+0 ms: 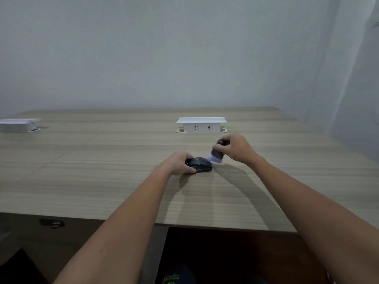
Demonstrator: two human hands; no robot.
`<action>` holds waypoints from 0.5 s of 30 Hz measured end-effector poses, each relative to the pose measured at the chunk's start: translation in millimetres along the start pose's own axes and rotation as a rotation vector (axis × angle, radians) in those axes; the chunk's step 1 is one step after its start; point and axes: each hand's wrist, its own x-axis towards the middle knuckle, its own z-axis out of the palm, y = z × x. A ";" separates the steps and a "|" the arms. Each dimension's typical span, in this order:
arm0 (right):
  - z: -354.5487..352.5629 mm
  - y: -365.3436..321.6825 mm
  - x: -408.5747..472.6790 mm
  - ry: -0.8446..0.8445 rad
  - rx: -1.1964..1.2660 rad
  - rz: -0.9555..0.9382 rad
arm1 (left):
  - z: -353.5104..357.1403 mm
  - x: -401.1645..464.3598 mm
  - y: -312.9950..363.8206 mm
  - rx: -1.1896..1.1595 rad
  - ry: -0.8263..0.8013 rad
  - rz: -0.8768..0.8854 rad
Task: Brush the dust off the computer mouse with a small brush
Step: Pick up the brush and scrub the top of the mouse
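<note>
A dark grey computer mouse point(202, 165) lies on the wooden desk point(102, 171), right of centre. My left hand point(176, 163) grips its left end, thumb at the near side and fingers over the far side. My right hand point(235, 147) holds a small brush point(216, 155) with a dark body and pale bristles. The bristles point down and left, touching or nearly touching the mouse's right end; motion blur hides the contact.
A white pop-up socket box point(202, 125) stands open just behind the hands. A second white socket box point(19, 125) sits at the far left. A white wall closes the desk's back and right side. A drawer handle point(52, 223) is below the front edge.
</note>
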 end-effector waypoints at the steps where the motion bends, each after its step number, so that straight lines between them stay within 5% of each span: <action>1: -0.2 -0.2 -0.7 -0.024 0.076 0.008 | -0.2 0.2 -0.2 0.000 0.001 -0.002; 6: 2.9 3.7 -1.2 -0.058 -0.136 0.011 | 1.0 0.8 -0.4 0.004 0.005 0.003; 11: 5.0 1.5 -1.9 -0.066 0.116 0.045 | 0.9 0.8 -0.4 0.005 0.008 -0.005; 15: 3.5 0.7 -0.7 -0.071 -0.113 0.028 | 2.7 0.6 0.9 0.001 0.025 0.004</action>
